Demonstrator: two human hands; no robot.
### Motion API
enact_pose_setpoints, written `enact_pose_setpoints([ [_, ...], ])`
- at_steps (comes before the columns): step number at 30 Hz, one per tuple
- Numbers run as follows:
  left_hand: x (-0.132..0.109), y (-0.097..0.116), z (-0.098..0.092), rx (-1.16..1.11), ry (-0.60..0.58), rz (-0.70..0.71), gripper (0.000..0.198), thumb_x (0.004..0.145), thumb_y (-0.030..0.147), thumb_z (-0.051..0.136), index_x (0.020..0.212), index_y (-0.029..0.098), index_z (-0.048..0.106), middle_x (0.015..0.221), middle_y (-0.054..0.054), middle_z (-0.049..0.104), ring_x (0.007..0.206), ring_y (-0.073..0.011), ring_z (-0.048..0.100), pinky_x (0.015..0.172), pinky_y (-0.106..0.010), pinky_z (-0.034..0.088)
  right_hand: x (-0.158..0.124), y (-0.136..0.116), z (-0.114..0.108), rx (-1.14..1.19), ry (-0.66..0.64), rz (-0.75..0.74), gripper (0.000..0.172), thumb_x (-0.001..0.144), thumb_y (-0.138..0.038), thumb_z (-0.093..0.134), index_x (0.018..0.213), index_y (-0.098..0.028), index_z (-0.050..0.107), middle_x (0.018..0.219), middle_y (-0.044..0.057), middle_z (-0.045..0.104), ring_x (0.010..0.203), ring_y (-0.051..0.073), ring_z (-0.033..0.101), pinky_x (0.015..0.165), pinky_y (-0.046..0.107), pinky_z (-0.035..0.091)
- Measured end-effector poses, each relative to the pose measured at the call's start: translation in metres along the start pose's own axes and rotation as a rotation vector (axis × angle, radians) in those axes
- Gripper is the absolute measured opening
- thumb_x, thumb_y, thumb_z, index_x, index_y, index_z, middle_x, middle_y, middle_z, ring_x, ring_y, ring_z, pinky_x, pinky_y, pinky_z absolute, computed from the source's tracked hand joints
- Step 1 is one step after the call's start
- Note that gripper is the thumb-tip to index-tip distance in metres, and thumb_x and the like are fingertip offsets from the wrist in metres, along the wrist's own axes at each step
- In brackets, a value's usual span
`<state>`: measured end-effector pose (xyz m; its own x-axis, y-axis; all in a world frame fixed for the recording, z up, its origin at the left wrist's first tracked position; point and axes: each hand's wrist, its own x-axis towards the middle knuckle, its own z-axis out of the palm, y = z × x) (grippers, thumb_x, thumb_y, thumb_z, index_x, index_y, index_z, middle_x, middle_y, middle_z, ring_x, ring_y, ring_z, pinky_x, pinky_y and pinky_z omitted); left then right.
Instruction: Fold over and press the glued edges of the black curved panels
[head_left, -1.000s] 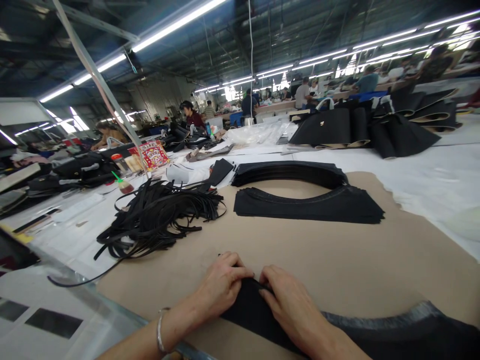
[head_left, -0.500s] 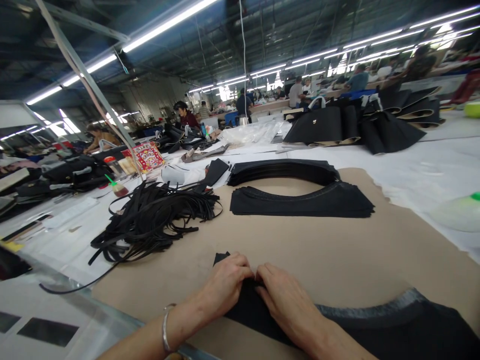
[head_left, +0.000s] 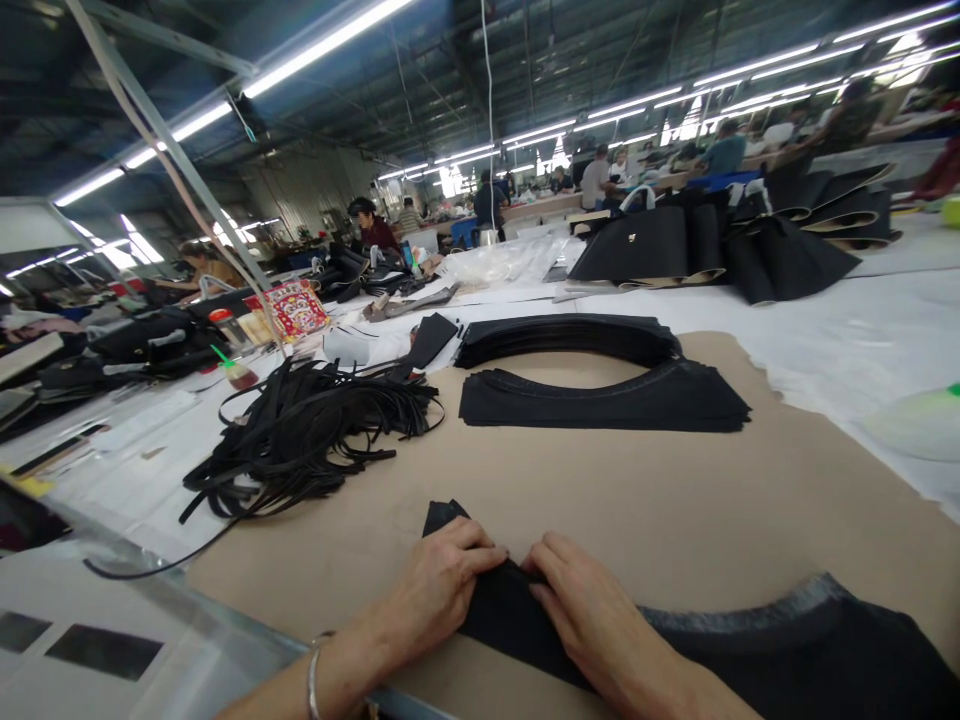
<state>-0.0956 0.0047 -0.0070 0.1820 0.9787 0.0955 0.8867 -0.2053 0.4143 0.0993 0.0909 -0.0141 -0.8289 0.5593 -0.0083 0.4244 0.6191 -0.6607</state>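
Pinching the upper edge of a black piece [head_left: 517, 620], the left hand [head_left: 450, 570] and the right hand [head_left: 589, 605] work close together near the table's [head_left: 847, 330] near edge, their fingertips just apart. Most of the fingertips' grip is hard to see, as they curl over the dark material. The right hand and forearm cover much of the piece, and its lower end is lost beneath them. A broad dark panel [head_left: 810, 650] shows beyond that forearm, cut off by the bottom of the view; whether it joins the black piece cannot be told.

The piece looks flat and matte, like cloth or thin leather, with a blunt end. The panel has a concave edge with a greyish, rough-looking band. Both lie on a smooth beige sheet [head_left: 652, 490].

The black piece's blunt end points toward the table's far side, slightly left; its long axis slants from there back toward the near edge, rightward. Farther in lie two stacks [head_left: 600, 405] of curved black panels, and a tangle of narrow strips [head_left: 322, 430] toward the left.
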Motion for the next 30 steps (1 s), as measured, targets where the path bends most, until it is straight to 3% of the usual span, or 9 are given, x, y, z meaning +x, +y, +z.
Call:
enact_pose_setpoints([
  [12,-0.003,0.014,-0.007,0.096,-0.041,-0.012,0.056,0.087,0.0,0.042,0.124,0.037,0.062,0.109,-0.004,0.058,0.1,-0.0214,0.052,0.088,-0.037,0.046,-0.016,0.008,-0.008,0.114,-0.004,-0.049,0.024,0.09,-0.001,0.04,0.092,-0.018,0.058,0.099,0.005,0.056,0.094,0.019,0.053,0.086,0.033,0.043],
  [18,-0.008,0.011,0.0,0.139,-0.008,0.036,0.054,0.089,0.003,0.043,0.127,0.036,0.059,0.115,-0.005,0.056,0.104,-0.0223,0.051,0.089,-0.039,0.047,-0.025,0.018,-0.013,0.084,-0.035,-0.073,0.024,0.091,-0.001,0.041,0.096,-0.017,0.058,0.102,0.007,0.055,0.097,0.02,0.053,0.087,0.034,0.043],
  [23,-0.009,0.01,0.006,0.063,0.022,0.078,0.054,0.086,-0.004,0.039,0.125,0.028,0.06,0.125,-0.005,0.054,0.117,-0.0205,0.047,0.102,-0.038,0.041,-0.029,0.021,-0.019,0.069,-0.057,-0.082,0.024,0.093,-0.003,0.041,0.098,-0.017,0.059,0.102,0.006,0.054,0.096,0.02,0.053,0.087,0.035,0.044],
  [26,-0.006,0.013,0.006,0.0,-0.024,0.074,0.049,0.087,-0.003,0.039,0.122,0.023,0.06,0.116,-0.004,0.059,0.11,-0.0182,0.05,0.1,-0.035,0.042,-0.03,0.022,-0.019,0.066,-0.05,-0.096,0.023,0.093,-0.003,0.041,0.097,-0.018,0.059,0.102,0.006,0.055,0.095,0.02,0.053,0.086,0.035,0.044],
  [30,0.001,0.023,0.001,0.02,-0.087,0.023,0.051,0.091,0.002,0.038,0.13,0.029,0.055,0.104,-0.004,0.059,0.098,-0.02,0.051,0.089,-0.036,0.046,-0.031,0.026,-0.015,0.052,-0.03,-0.122,0.024,0.093,-0.004,0.041,0.097,-0.017,0.06,0.1,0.006,0.055,0.094,0.02,0.053,0.086,0.036,0.045],
])
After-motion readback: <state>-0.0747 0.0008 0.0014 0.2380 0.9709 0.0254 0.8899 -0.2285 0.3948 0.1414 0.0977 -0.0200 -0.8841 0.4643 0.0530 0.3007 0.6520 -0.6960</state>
